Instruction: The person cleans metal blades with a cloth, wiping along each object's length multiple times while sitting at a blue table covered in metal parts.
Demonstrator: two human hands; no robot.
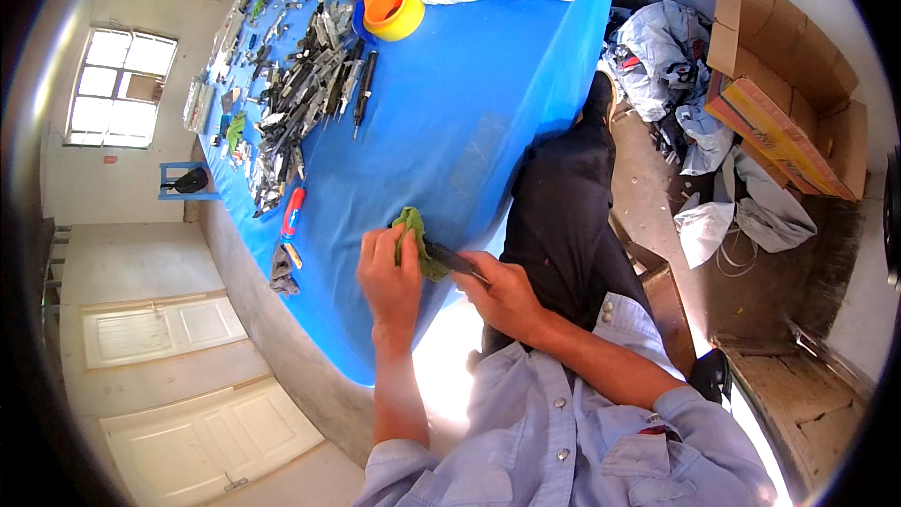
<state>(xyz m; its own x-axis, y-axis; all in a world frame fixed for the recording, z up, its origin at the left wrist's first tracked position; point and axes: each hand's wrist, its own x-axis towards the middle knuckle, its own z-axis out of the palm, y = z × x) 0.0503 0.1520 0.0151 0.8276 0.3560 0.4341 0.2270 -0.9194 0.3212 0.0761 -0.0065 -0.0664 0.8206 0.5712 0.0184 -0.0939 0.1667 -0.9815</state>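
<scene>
Grasps firmly in the right hand (pixel 509 299) a long dark piece (pixel 454 261), with the forearm slanting up to the left. Pinches with the left hand (pixel 389 274), on an almost upright forearm, a green cloth (pixel 435 268) at the upper-left end of this piece, by the near edge of the blue-covered table (pixel 422 131). Shows farther on the table a heap of dark and silvery parts (pixel 302 94), then a round yellow-orange thing (pixel 404 21), cup or ring, cannot tell; at right, an open cardboard box (pixel 784 136) with brown inner walls, beside crumpled pale clothes (pixel 662 38).

Open cardboard box (pixel 793 145) at right; paned window (pixel 120 84) upper left.
</scene>
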